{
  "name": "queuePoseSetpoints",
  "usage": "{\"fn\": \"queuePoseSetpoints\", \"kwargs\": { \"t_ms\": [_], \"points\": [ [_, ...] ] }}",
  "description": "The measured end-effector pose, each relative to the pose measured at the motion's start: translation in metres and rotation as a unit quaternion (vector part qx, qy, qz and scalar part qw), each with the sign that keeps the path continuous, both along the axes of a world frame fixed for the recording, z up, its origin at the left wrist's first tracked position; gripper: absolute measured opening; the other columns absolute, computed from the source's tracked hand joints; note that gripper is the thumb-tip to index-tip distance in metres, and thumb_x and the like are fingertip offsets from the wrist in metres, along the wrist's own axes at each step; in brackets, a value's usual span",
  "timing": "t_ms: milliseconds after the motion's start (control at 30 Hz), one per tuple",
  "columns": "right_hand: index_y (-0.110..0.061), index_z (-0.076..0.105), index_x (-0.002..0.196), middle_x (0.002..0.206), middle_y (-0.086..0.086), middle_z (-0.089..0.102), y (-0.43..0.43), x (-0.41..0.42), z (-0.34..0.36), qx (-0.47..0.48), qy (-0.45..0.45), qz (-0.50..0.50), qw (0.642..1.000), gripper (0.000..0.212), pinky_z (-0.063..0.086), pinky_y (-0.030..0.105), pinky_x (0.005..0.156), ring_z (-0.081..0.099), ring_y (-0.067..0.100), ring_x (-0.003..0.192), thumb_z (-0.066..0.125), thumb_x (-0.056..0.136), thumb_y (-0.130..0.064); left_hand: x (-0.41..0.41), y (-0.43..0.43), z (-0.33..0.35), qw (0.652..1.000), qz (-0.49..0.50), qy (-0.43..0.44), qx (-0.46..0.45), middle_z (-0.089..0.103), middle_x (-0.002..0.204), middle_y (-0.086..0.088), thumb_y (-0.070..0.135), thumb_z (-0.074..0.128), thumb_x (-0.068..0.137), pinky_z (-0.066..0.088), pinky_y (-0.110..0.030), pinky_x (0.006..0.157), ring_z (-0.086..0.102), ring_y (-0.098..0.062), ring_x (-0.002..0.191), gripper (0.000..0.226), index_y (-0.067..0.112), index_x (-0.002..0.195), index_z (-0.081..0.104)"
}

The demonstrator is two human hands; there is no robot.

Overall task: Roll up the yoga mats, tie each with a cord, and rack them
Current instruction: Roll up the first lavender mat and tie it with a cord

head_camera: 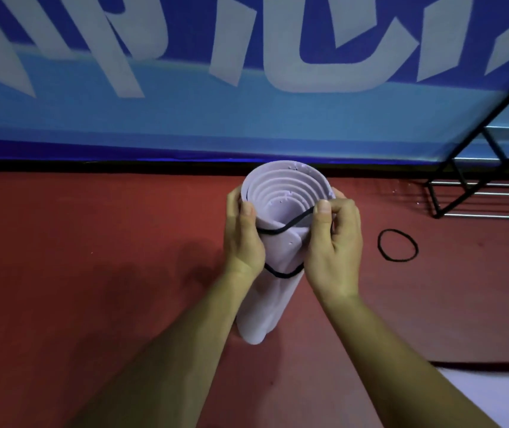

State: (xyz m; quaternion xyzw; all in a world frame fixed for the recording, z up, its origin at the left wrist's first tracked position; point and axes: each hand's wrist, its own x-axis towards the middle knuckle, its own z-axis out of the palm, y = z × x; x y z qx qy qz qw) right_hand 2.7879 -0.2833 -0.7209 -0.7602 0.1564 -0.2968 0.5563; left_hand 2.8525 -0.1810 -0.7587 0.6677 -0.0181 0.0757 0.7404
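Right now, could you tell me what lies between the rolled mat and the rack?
Head view: a loose black cord loop lies on the red floor.

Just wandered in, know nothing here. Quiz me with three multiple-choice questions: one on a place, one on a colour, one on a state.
1. The spare cord loop lies: A on the floor, right of the rolled mat; B atop it; C round a wrist.
2. That mat is: A green; B lilac; C black.
3. The other cord is: A knotted; B slack on the floor; C held stretched across the mat's top end.
Answers: A, it rests on red floor; B, its spiral end shows lilac; C, the right hand pinches it, the left hand grips the mat.
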Motion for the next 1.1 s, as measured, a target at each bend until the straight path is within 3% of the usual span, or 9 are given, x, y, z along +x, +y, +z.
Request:
{"fn": "queuePoseSetpoints", "kwargs": {
  "t_ms": [133,333,433,533,600,733,867,1033,1100],
  "points": [
    [-0.030,0.054,0.085,0.114,-0.003,0.047,0.014,-0.021,0.016,0.029,0.050,0.003,0.998,0.020,0.035,0.004,0.090,0.045,-0.005,0.114,0.053,0.105,-0.026,-0.018,0.014,0.010,0.999,-0.026,0.031,-0.014,0.065,0.115,-0.012,0.064,0.045,0.087,0.051,-0.047,0.095,0.063,-0.023,0.106,0.058,0.014,0.115,0.056],
    [-0.022,0.058,0.085,0.105,-0.012,0.048,0.035,-0.043,0.032,0.011,0.067,0.003,0.998,0.018,0.033,0.001,0.084,0.046,-0.009,0.103,0.060,0.102,-0.026,-0.041,0.035,0.016,1.000,-0.007,0.025,-0.010,0.065,0.126,0.001,0.050,0.046,0.092,0.050,-0.045,0.100,0.062,-0.022,0.118,0.044,0.025,0.127,0.056],
    [-0.026,0.054,0.085,0.104,-0.006,0.052,0.046,-0.051,0.033,-0.027,0.063,-0.001,0.998,0.018,0.033,0.001,0.083,0.045,-0.013,0.102,0.057,0.102,-0.026,-0.050,0.041,0.024,0.999,0.054,-0.007,-0.006,0.063,0.109,0.013,0.045,0.041,0.097,0.051,-0.038,0.093,0.062,-0.010,0.103,0.021,0.035,0.112,0.051],
    [-0.026,0.050,0.084,0.096,-0.010,0.053,0.054,-0.053,0.031,-0.051,0.065,-0.013,0.997,0.020,0.034,0.003,0.080,0.049,-0.004,0.096,0.055,0.103,-0.029,-0.057,0.045,0.023,0.992,0.122,-0.044,-0.003,0.056,0.092,0.004,0.044,0.035,0.097,0.045,-0.023,0.080,0.053,0.002,0.081,0.024,0.022,0.100,0.043],
    [-0.025,0.050,0.085,0.094,-0.013,0.052,0.057,-0.054,0.029,-0.057,0.070,-0.021,0.996,0.021,0.033,0.003,0.078,0.049,-0.002,0.094,0.054,0.103,-0.032,-0.060,0.046,0.021,0.990,0.116,-0.071,-0.038,0.062,0.102,-0.018,0.053,0.036,0.099,0.045,-0.023,0.083,0.058,0.002,0.088,0.037,0.018,0.094,0.041],
    [-0.028,0.046,0.085,0.093,-0.010,0.049,0.059,-0.052,0.029,-0.065,0.075,-0.031,0.995,0.021,0.033,0.003,0.077,0.047,-0.005,0.092,0.051,0.105,-0.036,-0.065,0.047,0.008,0.988,0.075,-0.134,0.001,0.055,0.103,-0.029,0.082,0.035,0.088,0.041,-0.028,0.081,0.052,-0.010,0.089,0.063,0.019,0.092,0.032],
    [-0.036,0.040,0.080,0.096,-0.002,0.049,0.056,-0.052,0.030,-0.076,0.082,-0.036,0.993,0.027,0.031,0.000,0.077,0.043,-0.015,0.092,0.050,0.106,-0.036,-0.067,0.051,-0.006,0.981,-0.018,-0.170,0.090,0.045,0.115,-0.044,0.073,0.049,0.089,0.039,-0.029,0.084,0.051,-0.029,0.096,0.059,0.018,0.095,0.027],
    [-0.037,0.040,0.080,0.103,0.003,0.051,0.054,-0.052,0.033,-0.071,0.098,-0.026,0.992,0.028,0.031,-0.001,0.076,0.043,-0.018,0.093,0.050,0.105,-0.035,-0.066,0.058,0.002,0.974,-0.041,-0.185,0.122,0.046,0.114,-0.045,0.067,0.047,0.094,0.037,-0.014,0.079,0.050,-0.003,0.092,0.049,0.022,0.091,0.029],
    [-0.036,0.042,0.081,0.106,0.005,0.052,0.053,-0.052,0.033,-0.076,0.097,-0.014,0.992,0.025,0.032,-0.001,0.078,0.043,-0.018,0.095,0.050,0.105,-0.035,-0.065,0.057,0.009,0.980,-0.003,-0.162,0.114,0.059,0.097,-0.022,0.064,0.046,0.097,0.036,-0.012,0.073,0.049,0.007,0.085,0.039,0.029,0.087,0.029]
  ]
}}
